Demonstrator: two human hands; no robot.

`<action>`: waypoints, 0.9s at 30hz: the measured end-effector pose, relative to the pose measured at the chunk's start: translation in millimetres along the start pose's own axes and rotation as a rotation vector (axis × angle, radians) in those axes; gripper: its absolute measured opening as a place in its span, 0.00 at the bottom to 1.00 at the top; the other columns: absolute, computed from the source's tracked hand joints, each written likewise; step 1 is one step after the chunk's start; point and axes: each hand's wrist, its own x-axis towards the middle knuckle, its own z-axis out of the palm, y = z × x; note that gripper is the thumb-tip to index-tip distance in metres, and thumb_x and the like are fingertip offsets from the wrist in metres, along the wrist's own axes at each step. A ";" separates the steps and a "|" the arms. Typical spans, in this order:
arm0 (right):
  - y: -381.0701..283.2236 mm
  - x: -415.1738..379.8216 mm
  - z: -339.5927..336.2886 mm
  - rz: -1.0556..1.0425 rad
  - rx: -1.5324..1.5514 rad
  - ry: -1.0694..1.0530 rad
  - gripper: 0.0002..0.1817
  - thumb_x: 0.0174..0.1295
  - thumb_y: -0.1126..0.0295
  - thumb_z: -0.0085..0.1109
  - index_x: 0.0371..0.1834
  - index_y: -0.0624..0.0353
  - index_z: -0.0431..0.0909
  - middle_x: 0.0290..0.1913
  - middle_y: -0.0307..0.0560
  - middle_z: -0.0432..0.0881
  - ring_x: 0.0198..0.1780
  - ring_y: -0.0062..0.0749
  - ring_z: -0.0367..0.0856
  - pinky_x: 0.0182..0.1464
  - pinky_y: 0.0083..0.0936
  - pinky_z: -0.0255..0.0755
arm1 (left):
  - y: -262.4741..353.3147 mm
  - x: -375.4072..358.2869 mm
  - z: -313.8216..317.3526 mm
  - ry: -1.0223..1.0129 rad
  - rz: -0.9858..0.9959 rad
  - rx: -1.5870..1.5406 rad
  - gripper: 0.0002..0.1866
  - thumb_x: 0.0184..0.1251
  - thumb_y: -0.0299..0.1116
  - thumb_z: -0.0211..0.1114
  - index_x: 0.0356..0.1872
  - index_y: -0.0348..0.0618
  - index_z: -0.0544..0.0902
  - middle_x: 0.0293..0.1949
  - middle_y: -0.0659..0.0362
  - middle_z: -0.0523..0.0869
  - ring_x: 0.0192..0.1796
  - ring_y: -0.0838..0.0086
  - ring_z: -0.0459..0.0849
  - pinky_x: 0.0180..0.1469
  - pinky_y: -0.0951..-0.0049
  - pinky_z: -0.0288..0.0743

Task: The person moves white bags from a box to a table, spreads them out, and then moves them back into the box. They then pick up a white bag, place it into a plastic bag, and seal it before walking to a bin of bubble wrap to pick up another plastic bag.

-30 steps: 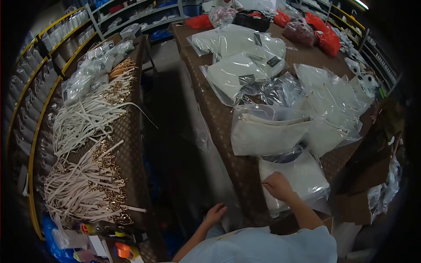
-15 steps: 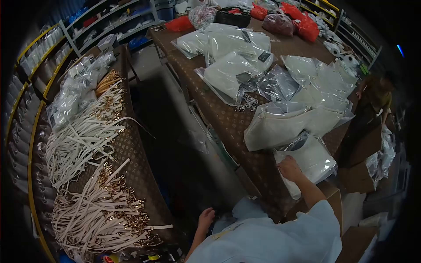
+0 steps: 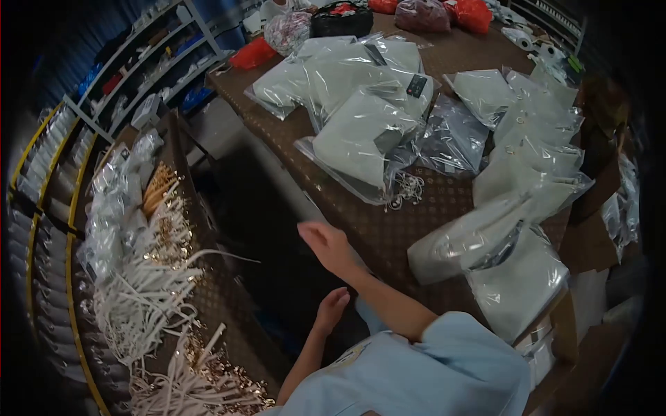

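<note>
Off the nearest bagged white piece (image 3: 520,281) since half a second ago, the right hand (image 3: 325,244) has swung left, near the edge of the worktop (image 3: 444,201); it is blurred but looks released, with nothing visible in it. Close to the body, the left hand (image 3: 331,308) is empty, fingers loosely bent. That piece lies at the worktop's near right end, partly under a blurred second bag (image 3: 472,243). Pale straps (image 3: 142,298) lie in heaps to the left. Farther off come white cords (image 3: 404,191), more bagged white pieces (image 3: 354,142) and, beyond them, a red bag (image 3: 253,53).
</note>
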 end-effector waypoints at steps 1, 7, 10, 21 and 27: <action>23.9 56.8 18.0 -0.046 0.019 0.183 0.12 0.57 0.65 0.55 0.42 0.60 0.75 0.30 0.45 0.79 0.30 0.27 0.77 0.35 0.19 0.70 | 30.8 25.8 -9.5 0.002 0.003 0.041 0.19 0.61 0.35 0.57 0.51 0.37 0.72 0.44 0.57 0.79 0.48 0.72 0.76 0.48 0.76 0.70; 115.4 291.0 -72.7 0.068 -0.588 0.919 0.23 0.54 0.63 0.52 0.51 0.66 0.66 0.52 0.57 0.69 0.55 0.49 0.66 0.57 0.35 0.60 | 129.6 92.7 -53.9 0.053 0.164 0.331 0.24 0.59 0.36 0.59 0.56 0.40 0.67 0.57 0.51 0.68 0.58 0.63 0.69 0.54 0.71 0.66; 141.8 312.3 -188.8 0.349 -0.986 0.938 0.28 0.55 0.56 0.48 0.53 0.66 0.63 0.54 0.60 0.67 0.57 0.51 0.64 0.58 0.39 0.58 | 130.9 138.5 -82.8 0.227 0.208 0.339 0.32 0.54 0.40 0.63 0.59 0.42 0.63 0.64 0.50 0.57 0.61 0.59 0.64 0.57 0.66 0.64; 188.2 321.3 -302.5 0.803 -0.970 0.919 0.27 0.58 0.47 0.40 0.45 0.61 0.72 0.45 0.56 0.76 0.47 0.50 0.73 0.48 0.39 0.67 | 274.3 339.7 -80.6 -0.146 0.402 0.663 0.46 0.41 0.45 0.70 0.61 0.38 0.57 0.61 0.46 0.58 0.62 0.52 0.59 0.61 0.62 0.57; 150.7 296.5 -316.2 0.340 -0.974 1.076 0.17 0.60 0.56 0.47 0.31 0.61 0.73 0.31 0.53 0.76 0.34 0.44 0.74 0.38 0.34 0.66 | 292.5 379.1 -89.4 -0.551 0.454 0.718 0.50 0.38 0.47 0.71 0.62 0.38 0.54 0.56 0.44 0.63 0.56 0.52 0.64 0.59 0.62 0.59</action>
